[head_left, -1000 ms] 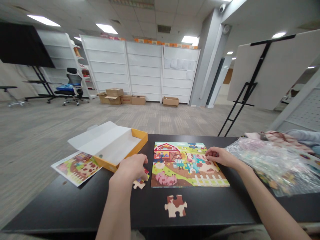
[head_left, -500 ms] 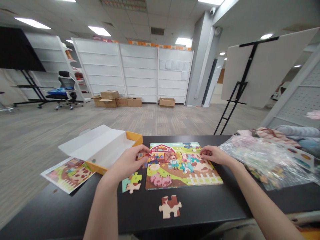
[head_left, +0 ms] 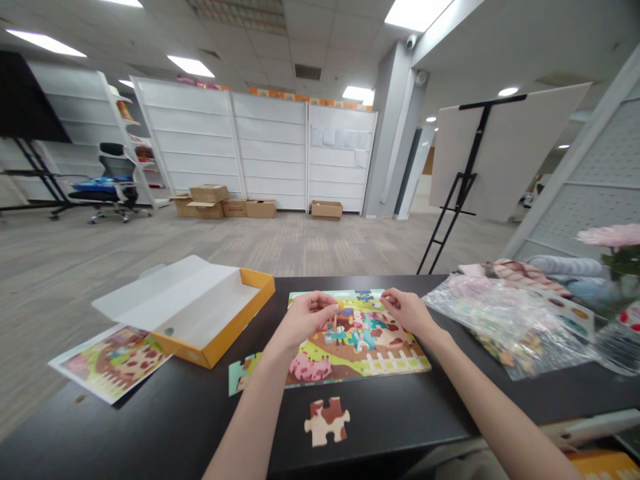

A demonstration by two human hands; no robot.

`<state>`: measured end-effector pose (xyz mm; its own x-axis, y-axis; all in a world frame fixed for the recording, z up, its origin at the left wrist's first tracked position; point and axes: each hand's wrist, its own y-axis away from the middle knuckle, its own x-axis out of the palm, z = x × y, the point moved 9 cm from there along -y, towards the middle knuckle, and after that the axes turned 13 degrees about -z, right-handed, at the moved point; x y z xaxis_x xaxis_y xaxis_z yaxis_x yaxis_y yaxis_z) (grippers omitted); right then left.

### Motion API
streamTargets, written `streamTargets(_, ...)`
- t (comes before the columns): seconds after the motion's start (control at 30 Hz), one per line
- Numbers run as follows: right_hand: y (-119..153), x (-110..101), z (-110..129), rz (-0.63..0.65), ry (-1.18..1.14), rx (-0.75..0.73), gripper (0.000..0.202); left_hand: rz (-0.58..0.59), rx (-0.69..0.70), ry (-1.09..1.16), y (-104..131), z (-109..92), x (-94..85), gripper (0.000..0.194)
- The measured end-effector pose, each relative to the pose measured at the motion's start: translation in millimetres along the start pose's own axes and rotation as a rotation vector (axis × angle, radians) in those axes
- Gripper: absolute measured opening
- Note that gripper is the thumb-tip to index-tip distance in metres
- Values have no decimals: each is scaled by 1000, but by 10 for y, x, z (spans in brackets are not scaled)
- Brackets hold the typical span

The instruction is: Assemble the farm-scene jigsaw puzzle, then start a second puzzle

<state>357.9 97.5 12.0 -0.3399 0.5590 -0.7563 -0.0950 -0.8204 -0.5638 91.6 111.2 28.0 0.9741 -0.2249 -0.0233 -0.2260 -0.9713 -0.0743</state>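
Black table (head_left: 390,420) in a grey-carpeted room, white shelving (head_left: 270,147) along the back. Left hand (head_left: 313,317): we see thumb and fingertips pinched on a small purple-and-yellow puzzle piece (head_left: 346,314), above the farm puzzle (head_left: 360,343). Right hand (head_left: 403,310): fingers curled at the puzzle's far right edge; we can't tell if they grip anything. Farm puzzle lies flat on the table, both hands over it. Nearer us, a brown-and-cream piece (head_left: 326,420) lies loose, apart from it. Beside the left forearm we get other loose pieces (head_left: 235,380), partly hidden, then an open yellow box (head_left: 213,353) and picture sheet (head_left: 107,373). Clear plastic packaging (head_left: 500,320) sits right.
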Motion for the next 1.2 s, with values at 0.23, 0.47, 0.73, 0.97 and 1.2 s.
streamTargets(0.23, 56, 102, 186, 109, -474, 105, 42, 40, -23, 8, 19, 84, 152, 31)
streamTargets(0.47, 270, 276, 694, 470, -1072, 198, 54, 54, 47, -64, 10, 166, 298, 26)
streamTargets(0.73, 129, 197, 290, 223, -828, 265, 45, -274, 255, -509, -130, -126, -483, 14)
streamTargets(0.97, 121, 175, 131, 129, -238, 43, 32, -372, 194, -931, -179, -83, -1112, 22)
streamTargets(1.2, 158, 259, 132, 181, -195, 8, 31, -132, 174, -897, -275, 223, -837, 23)
